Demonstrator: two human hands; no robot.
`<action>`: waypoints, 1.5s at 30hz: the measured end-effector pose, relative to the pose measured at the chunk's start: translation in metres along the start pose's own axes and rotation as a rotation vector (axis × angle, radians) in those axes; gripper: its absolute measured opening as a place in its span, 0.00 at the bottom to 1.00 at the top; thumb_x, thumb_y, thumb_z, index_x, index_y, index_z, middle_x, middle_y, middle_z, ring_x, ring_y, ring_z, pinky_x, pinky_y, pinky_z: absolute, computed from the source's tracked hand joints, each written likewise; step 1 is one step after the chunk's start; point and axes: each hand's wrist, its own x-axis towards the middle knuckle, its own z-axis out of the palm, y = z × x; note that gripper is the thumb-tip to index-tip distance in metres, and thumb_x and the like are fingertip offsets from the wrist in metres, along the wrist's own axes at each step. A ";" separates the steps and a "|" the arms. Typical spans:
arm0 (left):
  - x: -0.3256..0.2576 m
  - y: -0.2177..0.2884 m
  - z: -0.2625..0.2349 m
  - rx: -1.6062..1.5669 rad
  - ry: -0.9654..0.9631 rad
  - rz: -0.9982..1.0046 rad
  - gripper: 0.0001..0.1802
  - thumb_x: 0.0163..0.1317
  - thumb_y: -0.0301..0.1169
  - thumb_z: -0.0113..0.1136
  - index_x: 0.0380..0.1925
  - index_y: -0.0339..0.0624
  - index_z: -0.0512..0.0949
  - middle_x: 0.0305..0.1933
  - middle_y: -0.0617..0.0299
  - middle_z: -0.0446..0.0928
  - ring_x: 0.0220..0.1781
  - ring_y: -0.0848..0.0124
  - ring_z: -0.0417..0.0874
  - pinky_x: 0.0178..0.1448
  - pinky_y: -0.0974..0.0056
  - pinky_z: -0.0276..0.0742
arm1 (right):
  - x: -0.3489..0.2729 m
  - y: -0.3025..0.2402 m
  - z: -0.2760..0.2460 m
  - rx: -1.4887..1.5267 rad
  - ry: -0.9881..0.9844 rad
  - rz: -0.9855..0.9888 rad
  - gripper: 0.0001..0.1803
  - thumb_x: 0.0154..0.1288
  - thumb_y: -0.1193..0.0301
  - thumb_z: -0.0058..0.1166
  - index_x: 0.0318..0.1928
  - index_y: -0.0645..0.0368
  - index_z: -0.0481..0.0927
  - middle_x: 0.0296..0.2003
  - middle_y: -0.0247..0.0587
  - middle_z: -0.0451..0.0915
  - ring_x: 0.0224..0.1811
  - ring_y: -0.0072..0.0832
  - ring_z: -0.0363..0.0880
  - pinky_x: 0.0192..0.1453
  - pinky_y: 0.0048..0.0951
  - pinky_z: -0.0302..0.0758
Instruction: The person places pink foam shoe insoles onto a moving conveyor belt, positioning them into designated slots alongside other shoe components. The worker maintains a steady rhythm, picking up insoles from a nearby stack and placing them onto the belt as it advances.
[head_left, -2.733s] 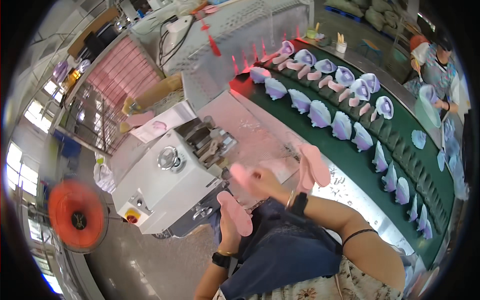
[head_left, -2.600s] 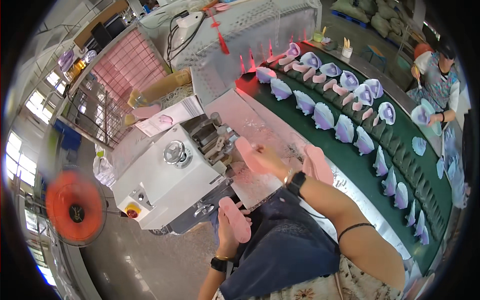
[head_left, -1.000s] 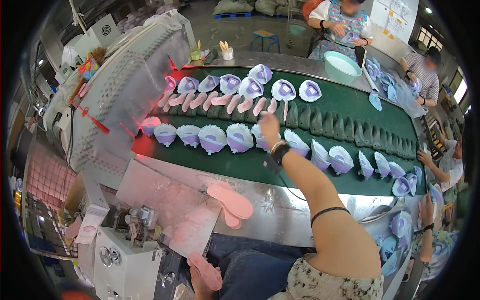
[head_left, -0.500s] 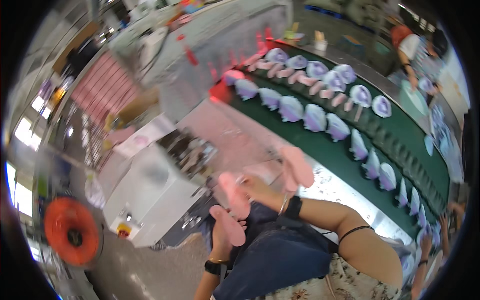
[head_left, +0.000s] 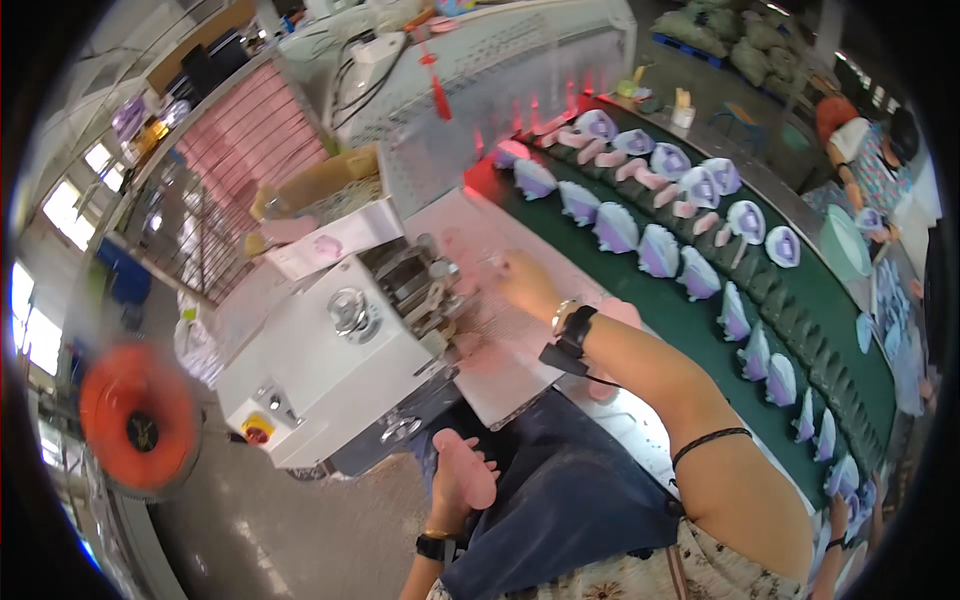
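Observation:
A pink, foot-shaped insole (head_left: 466,470) lies in my left hand (head_left: 450,505), held low in front of the apron with the fingers around its edge. My right hand (head_left: 527,285) reaches over the pink-dusted worktable (head_left: 520,375), close to the metal working parts (head_left: 425,290) of a white machine (head_left: 330,350). Its fingertips are smeared against the pink background, so whether they grip anything cannot be made out. Beneath my right forearm, more pink insoles (head_left: 620,312) show in part at the table's right edge.
Right of the table runs a green conveyor (head_left: 640,300) carrying rows of purple-white shoe uppers (head_left: 617,228) and pink pieces. An open box (head_left: 345,235) stands behind the machine. An orange fan (head_left: 140,420) is at the left. Another person (head_left: 875,170) works at far right.
My right hand has moved up and away from my lap toward the machine's working parts. The pink insole it held no longer shows clearly. My left hand still holds its insole.

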 end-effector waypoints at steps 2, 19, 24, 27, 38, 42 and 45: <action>0.001 -0.007 -0.007 0.005 -0.029 -0.001 0.35 0.65 0.59 0.47 0.56 0.38 0.67 0.37 0.57 0.74 0.39 0.56 0.82 0.45 0.48 0.81 | 0.001 0.004 -0.004 -0.160 0.210 -0.255 0.12 0.56 0.67 0.57 0.37 0.63 0.78 0.33 0.53 0.79 0.38 0.49 0.78 0.41 0.44 0.74; 0.000 0.005 0.033 0.125 0.116 -0.055 0.34 0.64 0.64 0.38 0.47 0.44 0.70 0.29 0.62 0.74 0.27 0.61 0.79 0.32 0.49 0.79 | 0.032 0.071 -0.096 0.408 0.252 0.515 0.11 0.61 0.68 0.50 0.28 0.64 0.75 0.18 0.46 0.76 0.17 0.32 0.81 0.16 0.30 0.75; 0.028 -0.011 0.047 0.149 -0.006 -0.169 0.36 0.63 0.66 0.37 0.46 0.44 0.71 0.29 0.61 0.75 0.26 0.61 0.79 0.31 0.49 0.79 | -0.084 0.203 -0.270 0.236 0.765 0.630 0.07 0.57 0.72 0.51 0.26 0.62 0.74 0.18 0.45 0.76 0.21 0.36 0.80 0.21 0.36 0.74; 0.025 -0.015 0.060 0.175 0.020 -0.160 0.36 0.62 0.66 0.37 0.48 0.43 0.71 0.30 0.59 0.75 0.29 0.59 0.78 0.33 0.48 0.79 | -0.152 0.238 -0.342 0.058 0.799 0.801 0.06 0.56 0.72 0.56 0.31 0.62 0.77 0.25 0.47 0.80 0.18 0.32 0.80 0.21 0.35 0.76; 0.028 -0.016 0.084 0.137 -0.057 -0.221 0.34 0.64 0.64 0.39 0.46 0.43 0.72 0.25 0.58 0.74 0.28 0.61 0.76 0.32 0.53 0.76 | -0.124 0.289 -0.347 -0.448 0.878 0.391 0.11 0.54 0.71 0.56 0.39 0.60 0.81 0.30 0.44 0.81 0.34 0.31 0.80 0.42 0.32 0.76; 0.018 -0.007 0.080 -0.026 -0.067 -0.198 0.26 0.67 0.54 0.46 0.44 0.42 0.73 0.26 0.59 0.74 0.29 0.65 0.76 0.34 0.59 0.75 | -0.094 0.071 -0.214 0.528 0.024 0.130 0.16 0.69 0.60 0.47 0.51 0.56 0.75 0.34 0.37 0.79 0.33 0.24 0.79 0.37 0.28 0.75; 0.052 -0.015 0.076 0.052 -0.006 0.031 0.17 0.69 0.43 0.48 0.43 0.41 0.73 0.32 0.61 0.75 0.32 0.67 0.78 0.37 0.61 0.76 | -0.158 0.001 -0.096 0.206 -0.170 -0.151 0.20 0.69 0.60 0.45 0.54 0.61 0.72 0.30 0.47 0.79 0.27 0.38 0.79 0.33 0.36 0.75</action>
